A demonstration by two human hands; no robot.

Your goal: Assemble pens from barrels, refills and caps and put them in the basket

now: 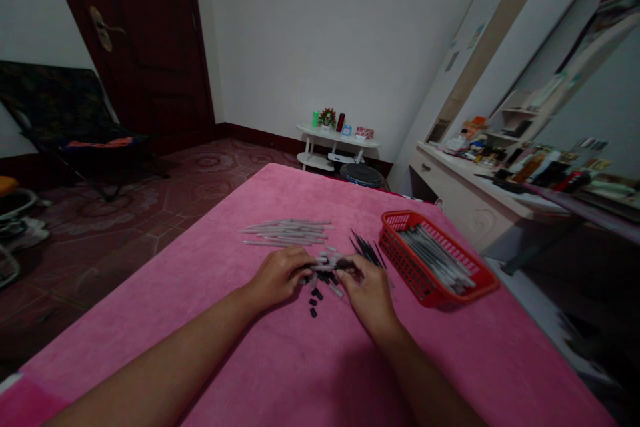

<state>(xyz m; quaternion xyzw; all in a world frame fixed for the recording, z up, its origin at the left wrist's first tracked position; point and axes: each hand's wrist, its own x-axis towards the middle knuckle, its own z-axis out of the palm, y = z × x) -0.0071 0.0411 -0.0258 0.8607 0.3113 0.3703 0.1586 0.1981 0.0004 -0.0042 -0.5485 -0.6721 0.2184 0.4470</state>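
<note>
My left hand [284, 273] and my right hand [369, 285] are both closed, close together over the pink cloth. Between their fingertips runs a pale, slim pen [323, 268], with a dark part at the right hand's fingers. Its ends are hidden by my fingers. Under and around it lie small clear pieces [336, 290] and short black caps [313, 312]. Beyond the left hand is a pile of whitish pen barrels [287, 231]. Thin black pen refills [369, 250] lie just past my right hand.
A red plastic basket [425, 285] full of grey pens [437, 257] stands at the right on the pink cloth [240, 373]. A dressing table [475, 197] with bottles is farther right. A low white stand [330, 135] is at the back wall, a folding chair [55, 113] at left.
</note>
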